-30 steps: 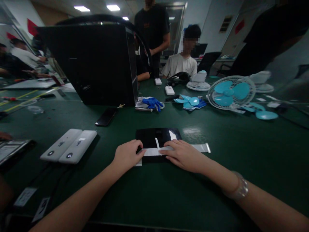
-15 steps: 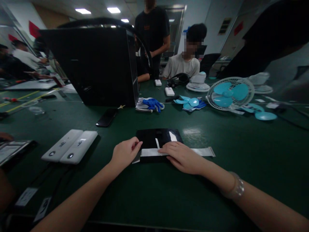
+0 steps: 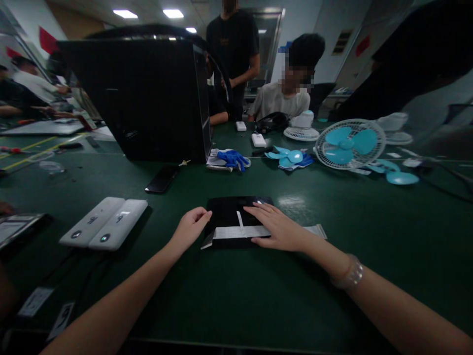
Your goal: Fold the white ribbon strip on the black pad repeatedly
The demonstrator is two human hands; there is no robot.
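Note:
A flat, glossy black panel (image 3: 221,207) lies on the green table in front of me. Across its near part runs a silvery-white flat ribbon cable (image 3: 227,232), which sticks out past the panel on the right. A narrow white strip (image 3: 240,222) stands up across the cable towards the far side. My left hand (image 3: 190,227) is at the panel's left edge, thumb and fingers closed together; whatever may be between them is hidden. My right hand (image 3: 279,227) lies over the panel's right half and the cable, its fingers stretched out and apart.
Two white power banks (image 3: 118,224) with cords lie to the left, near a black phone (image 3: 162,178). A large black case (image 3: 136,98) stands behind. Blue-and-white gloves (image 3: 232,160), blue fan blades (image 3: 288,157) and a fan (image 3: 347,143) are farther back. People are around the table.
My right hand has lifted from the strip's base, moved slightly away from me and spread its fingers. More of the cable shows. My left hand has shifted slightly away from the cable's left end.

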